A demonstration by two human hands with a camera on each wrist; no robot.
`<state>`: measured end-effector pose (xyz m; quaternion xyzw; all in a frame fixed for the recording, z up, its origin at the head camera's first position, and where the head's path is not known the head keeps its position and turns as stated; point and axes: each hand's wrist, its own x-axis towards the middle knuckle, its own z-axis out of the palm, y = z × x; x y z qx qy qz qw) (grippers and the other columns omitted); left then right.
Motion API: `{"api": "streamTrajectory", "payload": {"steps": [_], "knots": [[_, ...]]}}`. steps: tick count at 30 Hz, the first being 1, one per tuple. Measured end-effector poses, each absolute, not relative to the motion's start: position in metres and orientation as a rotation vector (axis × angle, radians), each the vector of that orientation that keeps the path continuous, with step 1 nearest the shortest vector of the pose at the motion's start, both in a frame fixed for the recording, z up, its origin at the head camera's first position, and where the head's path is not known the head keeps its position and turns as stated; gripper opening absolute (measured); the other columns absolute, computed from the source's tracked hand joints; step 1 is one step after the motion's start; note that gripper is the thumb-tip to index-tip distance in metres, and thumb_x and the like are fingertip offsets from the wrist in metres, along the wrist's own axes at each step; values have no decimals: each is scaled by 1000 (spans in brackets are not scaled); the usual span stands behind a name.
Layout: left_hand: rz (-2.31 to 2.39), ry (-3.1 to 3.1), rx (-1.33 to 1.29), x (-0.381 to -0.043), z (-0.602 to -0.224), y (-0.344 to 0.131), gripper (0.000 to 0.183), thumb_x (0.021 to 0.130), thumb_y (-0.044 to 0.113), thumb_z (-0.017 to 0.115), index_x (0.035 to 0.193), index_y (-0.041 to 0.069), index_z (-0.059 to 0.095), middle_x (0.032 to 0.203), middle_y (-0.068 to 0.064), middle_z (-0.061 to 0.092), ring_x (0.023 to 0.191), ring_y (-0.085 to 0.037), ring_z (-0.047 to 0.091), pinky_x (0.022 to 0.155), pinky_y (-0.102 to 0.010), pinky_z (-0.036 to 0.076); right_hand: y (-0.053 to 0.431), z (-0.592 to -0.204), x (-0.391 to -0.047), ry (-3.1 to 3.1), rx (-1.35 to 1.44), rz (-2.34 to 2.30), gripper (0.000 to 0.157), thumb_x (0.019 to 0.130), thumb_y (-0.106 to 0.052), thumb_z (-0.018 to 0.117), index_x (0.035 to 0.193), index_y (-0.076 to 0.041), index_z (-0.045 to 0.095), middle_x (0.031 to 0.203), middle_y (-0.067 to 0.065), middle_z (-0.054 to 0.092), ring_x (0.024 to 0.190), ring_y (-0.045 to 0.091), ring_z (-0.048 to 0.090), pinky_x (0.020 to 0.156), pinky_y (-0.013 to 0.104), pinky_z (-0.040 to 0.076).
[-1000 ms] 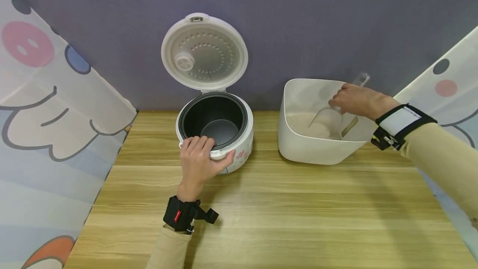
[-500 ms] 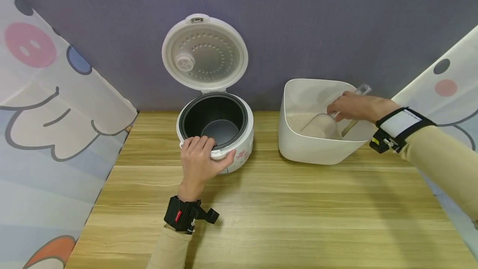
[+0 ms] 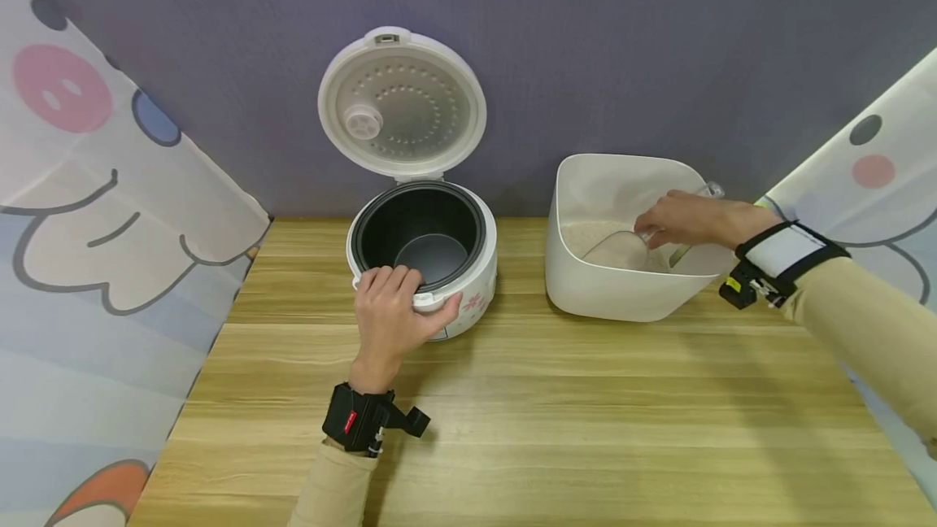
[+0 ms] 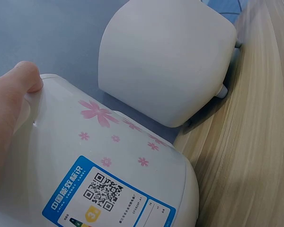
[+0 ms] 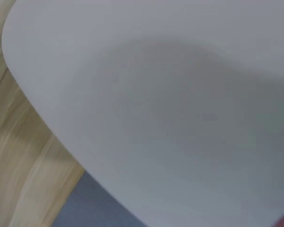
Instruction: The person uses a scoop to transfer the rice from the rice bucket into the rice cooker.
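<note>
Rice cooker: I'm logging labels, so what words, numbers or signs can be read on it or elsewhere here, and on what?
"中国能效标识": label on the rice cooker
"CHINA ENERGY LABEL": same label
"3": same label
Print beside the QR code: too small
Red tag, left wristband: too small
White patch, right wristband: any print too small

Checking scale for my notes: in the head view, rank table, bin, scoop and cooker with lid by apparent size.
1. Table
2. Cooker with lid
3. Bin
4. Scoop, partly hidden by the right hand
</note>
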<state>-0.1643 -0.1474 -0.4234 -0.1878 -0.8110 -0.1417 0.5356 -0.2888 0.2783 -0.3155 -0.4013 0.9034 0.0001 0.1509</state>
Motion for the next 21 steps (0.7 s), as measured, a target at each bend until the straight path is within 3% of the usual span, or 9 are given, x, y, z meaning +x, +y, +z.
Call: {"api": "streamTrajectory", "payload": {"steps": [9, 21], "knots": [[-348, -1931, -451, -164, -424, -147, 56, 85, 56, 61, 62, 6, 47, 56, -6, 49, 55, -29, 52, 64, -42, 46, 279, -320, -281, 2580, -1162, -72, 22, 89, -13, 77, 108, -1, 74, 98, 5, 77, 83, 18, 72, 75, 40, 58], [-347, -1933, -448, -163, -424, -148, 57, 84, 56, 61, 62, 6, 48, 56, -6, 50, 55, -29, 51, 65, -42, 46, 278, -318, -278, 2586, -1137, -154, 31, 93, -21, 76, 116, 0, 74, 105, 6, 77, 94, 24, 73, 85, 47, 58]]}}
